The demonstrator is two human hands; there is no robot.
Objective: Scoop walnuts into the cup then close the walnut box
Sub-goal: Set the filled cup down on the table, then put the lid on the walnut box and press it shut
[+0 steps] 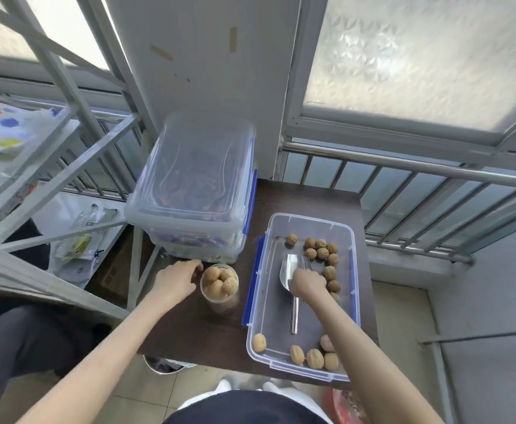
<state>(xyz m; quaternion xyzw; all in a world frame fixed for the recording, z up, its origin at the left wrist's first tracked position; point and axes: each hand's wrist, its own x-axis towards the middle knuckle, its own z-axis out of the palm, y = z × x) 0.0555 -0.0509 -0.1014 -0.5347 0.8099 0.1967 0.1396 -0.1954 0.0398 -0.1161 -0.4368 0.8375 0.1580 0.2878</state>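
Bench (220, 338), dark brown, stood against a white wall w/ frosted windows and a metal railing (403, 162) behind. Largest thing on it was a stack of clear lidded bins (194, 191) at back left, blue latches on the right side, reddish and dark contents showing through. Next, the walnut box (304, 296) sat on the right half of the bench, lid off, blue clips along its left edge. Loose walnuts (322, 250) lay in a curve near its far right side, and more were bunched at the near edge. Metal scoop (295, 275) lay inside the box, bowl toward the far end, handle pointing at the person. Right hand (308, 284) was over the scoop where bowl meets handle, fingers curled down; probably gripping it, but the hand hid the contact. Left hand (175, 280) rested on the bench just left of the cup (219, 286), fingers loosely apart, fingertips near the rim, clamped on nothing. Cup, clear plastic, stood upright between bins and box, filled w/ walnuts to the rim.
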